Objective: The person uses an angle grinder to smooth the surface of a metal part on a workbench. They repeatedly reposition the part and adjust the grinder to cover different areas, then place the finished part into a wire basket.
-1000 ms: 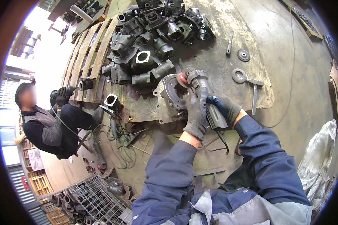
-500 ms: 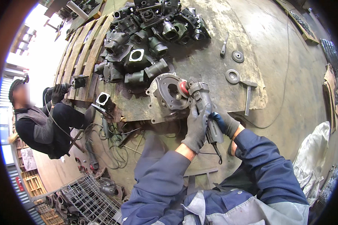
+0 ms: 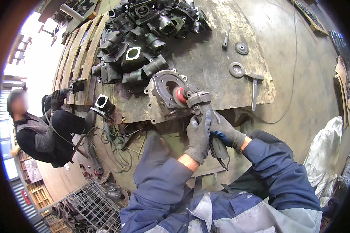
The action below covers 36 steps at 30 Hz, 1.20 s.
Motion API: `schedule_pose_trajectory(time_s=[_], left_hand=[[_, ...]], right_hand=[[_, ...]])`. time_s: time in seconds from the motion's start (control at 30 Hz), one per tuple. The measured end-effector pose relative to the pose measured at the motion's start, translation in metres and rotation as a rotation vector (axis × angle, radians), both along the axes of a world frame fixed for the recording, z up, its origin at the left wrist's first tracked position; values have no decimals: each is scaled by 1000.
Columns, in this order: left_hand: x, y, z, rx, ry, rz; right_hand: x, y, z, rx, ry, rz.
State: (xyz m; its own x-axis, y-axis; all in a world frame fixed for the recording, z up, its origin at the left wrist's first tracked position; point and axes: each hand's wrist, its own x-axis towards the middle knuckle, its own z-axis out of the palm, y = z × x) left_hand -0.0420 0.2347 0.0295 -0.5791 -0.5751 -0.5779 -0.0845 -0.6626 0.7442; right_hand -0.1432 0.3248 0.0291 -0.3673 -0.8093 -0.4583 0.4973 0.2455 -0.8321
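Both my gloved hands are closed round a grey angle grinder (image 3: 200,100) with a red disc (image 3: 179,95). My left hand (image 3: 198,136) grips it just behind the head, and my right hand (image 3: 226,130) wraps the body from the right. The disc sits at the inner opening of a round metal housing (image 3: 163,86); whether it touches the metal I cannot tell. The housing rests near the front edge of a worn board (image 3: 140,110). The grinder's cord trails down from its rear end.
Dark cast parts (image 3: 136,33) are heaped behind the housing. To the right lie a hammer (image 3: 254,89), two discs (image 3: 237,70) and a handled tool (image 3: 226,37). At left, a seated person (image 3: 39,128) holds a tool by a pallet (image 3: 72,58). Cables (image 3: 120,155) and a wire basket (image 3: 91,206) are lower left.
The grinder has swung left and its disc has moved further into the housing's opening. Both my hands have shifted slightly left and down with it. The whole view has shifted a little.
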Motion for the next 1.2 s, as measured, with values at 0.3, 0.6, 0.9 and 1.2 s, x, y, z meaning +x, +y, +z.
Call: schedule_pose_trajectory(time_s=[0.3,0.6,0.9,1.2], left_hand=[[2,3,8,-21,-104,-62],[14,8,27,-134,-14,32],[-2,7,5,55,51,28],[-6,-21,-4,15,-5,51]], right_hand=[[4,6,5,6,30,20],[3,-2,7,-93,96,120],[-5,5,-4,32,-11,29],[-6,-21,-9,-11,-78,-5]])
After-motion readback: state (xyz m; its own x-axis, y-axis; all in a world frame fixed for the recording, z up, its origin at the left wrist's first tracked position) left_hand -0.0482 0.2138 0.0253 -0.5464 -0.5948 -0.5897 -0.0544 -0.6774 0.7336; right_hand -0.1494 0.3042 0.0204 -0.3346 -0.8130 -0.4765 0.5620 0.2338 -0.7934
